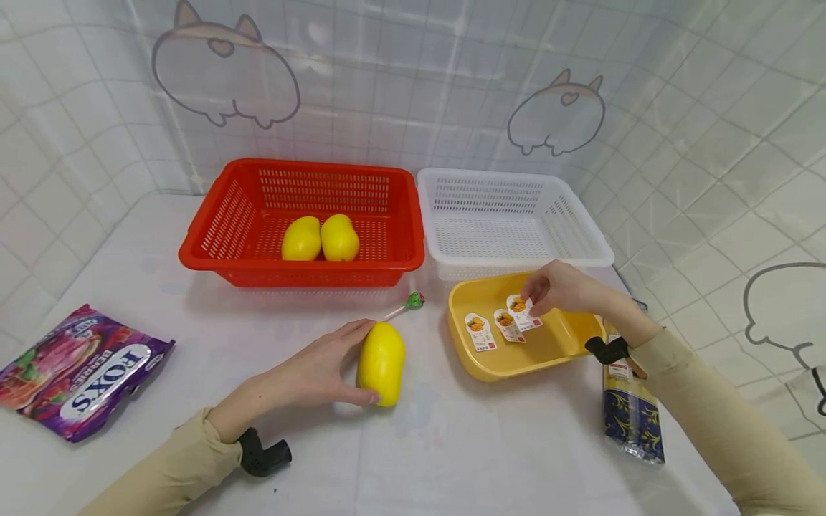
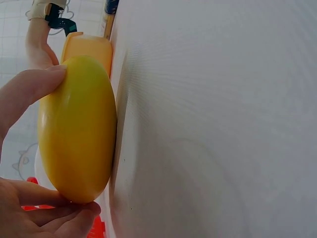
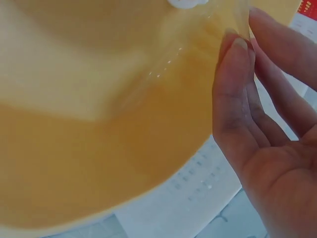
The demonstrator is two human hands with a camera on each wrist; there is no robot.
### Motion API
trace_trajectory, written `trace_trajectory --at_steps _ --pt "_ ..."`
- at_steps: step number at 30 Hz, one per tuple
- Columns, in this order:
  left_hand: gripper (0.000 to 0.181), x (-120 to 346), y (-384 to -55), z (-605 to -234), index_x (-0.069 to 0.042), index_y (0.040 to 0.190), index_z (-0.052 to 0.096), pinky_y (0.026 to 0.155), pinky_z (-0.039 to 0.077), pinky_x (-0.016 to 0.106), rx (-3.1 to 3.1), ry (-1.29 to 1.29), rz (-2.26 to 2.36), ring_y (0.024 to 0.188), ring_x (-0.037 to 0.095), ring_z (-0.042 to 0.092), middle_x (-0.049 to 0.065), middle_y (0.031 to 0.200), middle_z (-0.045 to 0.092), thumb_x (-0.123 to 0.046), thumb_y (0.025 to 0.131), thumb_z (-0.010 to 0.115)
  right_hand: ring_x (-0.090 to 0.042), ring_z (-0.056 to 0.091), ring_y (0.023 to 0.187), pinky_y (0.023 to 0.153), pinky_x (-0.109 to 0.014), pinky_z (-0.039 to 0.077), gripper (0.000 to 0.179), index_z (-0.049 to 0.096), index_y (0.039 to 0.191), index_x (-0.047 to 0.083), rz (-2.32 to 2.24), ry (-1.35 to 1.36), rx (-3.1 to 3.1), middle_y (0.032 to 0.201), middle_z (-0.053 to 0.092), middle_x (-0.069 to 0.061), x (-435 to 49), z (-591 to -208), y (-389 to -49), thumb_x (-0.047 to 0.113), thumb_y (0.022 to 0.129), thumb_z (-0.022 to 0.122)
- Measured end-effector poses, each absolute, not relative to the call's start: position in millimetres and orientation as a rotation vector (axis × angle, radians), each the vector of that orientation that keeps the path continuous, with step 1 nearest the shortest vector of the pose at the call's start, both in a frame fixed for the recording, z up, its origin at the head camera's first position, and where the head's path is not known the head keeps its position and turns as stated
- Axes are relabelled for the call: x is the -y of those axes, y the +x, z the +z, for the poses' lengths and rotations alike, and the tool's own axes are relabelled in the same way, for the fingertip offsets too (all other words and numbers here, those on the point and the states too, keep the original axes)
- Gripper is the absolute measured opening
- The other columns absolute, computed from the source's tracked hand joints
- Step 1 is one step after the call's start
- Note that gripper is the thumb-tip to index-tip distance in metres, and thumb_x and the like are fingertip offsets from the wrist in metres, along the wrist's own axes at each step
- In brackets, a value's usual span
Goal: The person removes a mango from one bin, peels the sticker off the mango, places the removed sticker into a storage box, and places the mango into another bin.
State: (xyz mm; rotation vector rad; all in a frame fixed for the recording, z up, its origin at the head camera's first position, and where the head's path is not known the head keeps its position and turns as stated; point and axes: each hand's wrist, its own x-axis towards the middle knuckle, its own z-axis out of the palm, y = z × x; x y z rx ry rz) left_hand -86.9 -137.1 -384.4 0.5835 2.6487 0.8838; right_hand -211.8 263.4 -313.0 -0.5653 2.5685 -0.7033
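Observation:
My left hand (image 1: 329,365) grips a yellow mango (image 1: 382,364) on the white table, fingers at its far end and thumb at its near end. In the left wrist view the same mango (image 2: 79,134) lies between thumb and fingers. Over the yellow tub (image 1: 471,362), my right hand (image 1: 561,288) pinches the edge of a label (image 1: 528,319) with a mango picture. Two similar labels, a left one (image 1: 479,333) and a middle one (image 1: 508,326), lie in the tub. Up close in the right wrist view, the right hand's (image 3: 262,104) fingertips meet on a thin, clear edge.
Behind stand a red basket (image 1: 303,275) holding two mangoes (image 1: 320,238) and a white basket (image 1: 516,262). A lollipop (image 1: 414,301) lies before them. A purple Fox's bag (image 1: 84,373) is at the left, a blue-and-gold packet (image 1: 632,423) at the right under the right forearm.

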Motion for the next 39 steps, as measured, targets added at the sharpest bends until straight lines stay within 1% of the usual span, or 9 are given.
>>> trace_trajectory --at_steps 6,14,21,29,35,39 --pt "0.116 137 -87 -385 -0.008 0.158 0.029 0.116 0.035 0.055 -2.652 0.582 0.877 0.146 0.030 0.035 0.008 0.162 0.031 -0.061 0.070 0.083 -0.017 0.060 0.074 0.071 -0.023 0.055 0.019 0.073 0.094 -0.003 -0.632 -0.555 -2.528 0.082 0.072 -0.005 -270 -316 -220 0.003 0.079 0.082" --pt "0.116 137 -87 -385 -0.008 0.158 0.028 0.116 0.034 0.055 -2.647 0.580 0.882 0.146 0.029 0.035 0.007 0.162 0.031 -0.060 0.070 0.083 -0.017 0.059 0.076 0.073 -0.027 0.054 0.017 0.073 0.095 0.001 -0.564 -0.585 -2.505 0.087 0.072 -0.005 -278 -317 -223 0.006 0.081 0.081" --pt "0.117 137 -87 -385 -0.008 0.158 0.028 0.116 0.033 0.055 -2.646 0.575 0.877 0.147 0.031 0.034 0.009 0.162 0.030 -0.061 0.069 0.083 -0.018 0.060 0.076 0.073 -0.027 0.055 0.017 0.073 0.096 0.001 -0.500 -0.586 -2.506 0.088 0.072 -0.005 -281 -321 -227 0.003 0.080 0.080" --pt "0.116 137 -88 -385 -0.008 0.158 0.028 0.116 0.034 0.055 -2.649 0.582 0.872 0.146 0.030 0.034 0.008 0.162 0.031 -0.061 0.070 0.082 -0.017 0.058 0.075 0.072 -0.028 0.054 0.019 0.073 0.095 0.000 -0.473 -0.591 -2.488 0.086 0.071 -0.006 -283 -328 -233 0.000 0.078 0.080" --pt "0.117 137 -88 -385 -0.008 0.158 0.028 0.116 0.034 0.055 -2.652 0.583 0.866 0.146 0.030 0.034 0.008 0.163 0.030 -0.062 0.070 0.082 -0.016 0.057 0.074 0.071 -0.027 0.054 0.018 0.074 0.094 0.001 -0.413 -0.610 -2.491 0.083 0.070 -0.004 -284 -330 -235 0.002 0.078 0.081" --pt "0.117 138 -87 -384 -0.006 0.158 0.028 0.117 0.033 0.054 -2.649 0.584 0.865 0.147 0.031 0.033 0.010 0.163 0.030 -0.061 0.070 0.082 -0.015 0.057 0.072 0.069 -0.027 0.052 0.019 0.074 0.093 0.000 -0.384 -0.657 -2.483 0.081 0.069 -0.003 -283 -329 -235 0.003 0.077 0.083"
